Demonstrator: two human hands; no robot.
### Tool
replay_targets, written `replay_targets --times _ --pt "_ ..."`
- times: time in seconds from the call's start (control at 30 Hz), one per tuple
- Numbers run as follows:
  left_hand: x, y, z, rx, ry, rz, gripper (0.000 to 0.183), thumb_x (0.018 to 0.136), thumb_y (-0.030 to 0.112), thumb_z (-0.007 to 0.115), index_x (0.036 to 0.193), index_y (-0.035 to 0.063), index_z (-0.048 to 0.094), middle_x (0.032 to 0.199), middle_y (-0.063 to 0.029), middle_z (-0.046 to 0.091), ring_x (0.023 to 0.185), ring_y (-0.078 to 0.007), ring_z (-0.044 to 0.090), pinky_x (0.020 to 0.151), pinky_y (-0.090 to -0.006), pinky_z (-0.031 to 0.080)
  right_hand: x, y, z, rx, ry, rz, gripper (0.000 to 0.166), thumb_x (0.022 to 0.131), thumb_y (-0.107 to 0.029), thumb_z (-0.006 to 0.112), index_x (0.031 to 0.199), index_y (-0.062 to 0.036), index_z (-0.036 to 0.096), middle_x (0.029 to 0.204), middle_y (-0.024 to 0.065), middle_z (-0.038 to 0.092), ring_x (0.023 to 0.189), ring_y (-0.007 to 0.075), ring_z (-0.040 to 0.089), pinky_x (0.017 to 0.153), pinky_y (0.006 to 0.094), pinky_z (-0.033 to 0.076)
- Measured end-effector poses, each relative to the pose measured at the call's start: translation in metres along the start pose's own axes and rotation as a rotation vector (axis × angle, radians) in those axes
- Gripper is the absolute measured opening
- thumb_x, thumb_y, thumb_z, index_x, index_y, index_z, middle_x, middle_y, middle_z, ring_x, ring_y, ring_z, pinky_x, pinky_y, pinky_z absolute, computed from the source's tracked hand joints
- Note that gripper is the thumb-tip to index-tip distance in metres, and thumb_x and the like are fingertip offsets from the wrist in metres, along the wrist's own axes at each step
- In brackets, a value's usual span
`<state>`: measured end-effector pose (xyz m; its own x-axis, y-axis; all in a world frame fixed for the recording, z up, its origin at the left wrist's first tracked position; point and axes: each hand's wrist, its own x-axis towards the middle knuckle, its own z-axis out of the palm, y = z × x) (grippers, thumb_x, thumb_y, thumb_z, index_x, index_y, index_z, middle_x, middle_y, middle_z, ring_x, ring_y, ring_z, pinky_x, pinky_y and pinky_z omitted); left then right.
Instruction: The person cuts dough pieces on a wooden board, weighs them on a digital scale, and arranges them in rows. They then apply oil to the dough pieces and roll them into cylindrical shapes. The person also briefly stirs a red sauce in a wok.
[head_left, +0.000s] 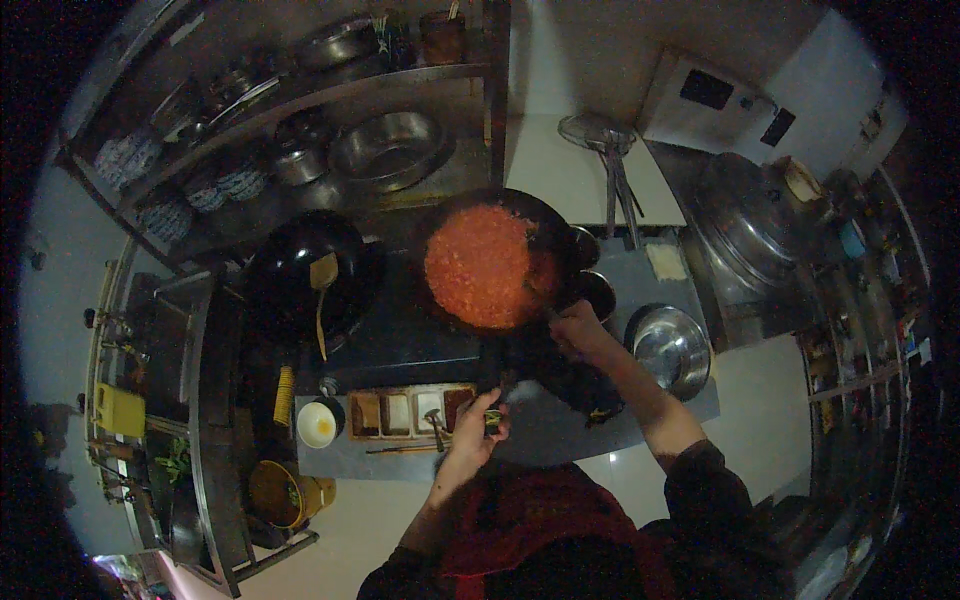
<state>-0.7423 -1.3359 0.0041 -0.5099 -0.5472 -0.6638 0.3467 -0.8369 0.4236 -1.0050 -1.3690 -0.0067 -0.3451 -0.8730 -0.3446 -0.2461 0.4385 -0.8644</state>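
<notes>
A dark wok (420, 300) stands on the stove before me, with a broad layer of finely chopped orange-red food (480, 266) in it. My right hand (577, 330) is at the wok's lower right rim, closed on the handle of a dark cooking utensil. The utensil's working end reaches into the food and is blurred, so its exact kind is unclear. Below the wok, near the counter's front, my left hand (476, 431) has its fingers around the dark wok handle (495, 364). A greenish-yellow patch shows between those fingers.
Left of the food stands another black wok (281, 300) with a wooden spatula (324, 274). A seasoning tray (412, 390) and a white bowl (315, 442) line the front counter. A steel bowl (671, 356) sits at right; long-handled strainers (596, 135) lie behind.
</notes>
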Motion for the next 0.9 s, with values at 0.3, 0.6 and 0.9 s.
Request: replay_targets --times 0.3,0.6,0.9 --pt "0.009 0.001 -0.012 0.051 -0.091 0.012 0.019 0.088 0.022 0.061 0.101 0.0107 0.054 0.077 -0.0058 0.057 0.057 -0.0145 0.051 0.043 -0.0249 0.038 -0.072 -0.031 0.021 -0.740 0.313 -0.621 0.018 0.077 -0.012 0.058 0.090 -0.0006 0.058 0.069 0.0129 0.061 0.058 0.0268 0.061 0.050 0.0388 0.047" --pt "0.007 -0.016 -0.002 -0.090 -0.096 0.059 0.027 0.089 0.029 0.060 0.107 0.0101 0.052 0.085 -0.0050 0.057 0.068 -0.0157 0.054 0.053 -0.0250 0.041 -0.103 -0.011 0.059 -1.161 0.153 -0.474 0.024 0.070 -0.015 0.061 0.088 0.0001 0.067 0.091 0.0186 0.062 0.079 0.0276 0.063 0.046 0.0347 0.051" --pt "0.013 -0.140 0.052 0.164 -0.212 -0.086 0.042 0.088 0.042 0.059 0.112 0.0078 0.057 0.094 -0.0079 0.063 0.075 -0.0202 0.058 0.063 -0.0344 0.048 -0.226 0.100 -0.060 -0.505 0.077 -0.387 0.044 0.078 -0.011 0.056 0.120 0.0035 0.050 0.108 0.0232 0.057 0.098 0.0362 0.057 0.074 0.0456 0.051"
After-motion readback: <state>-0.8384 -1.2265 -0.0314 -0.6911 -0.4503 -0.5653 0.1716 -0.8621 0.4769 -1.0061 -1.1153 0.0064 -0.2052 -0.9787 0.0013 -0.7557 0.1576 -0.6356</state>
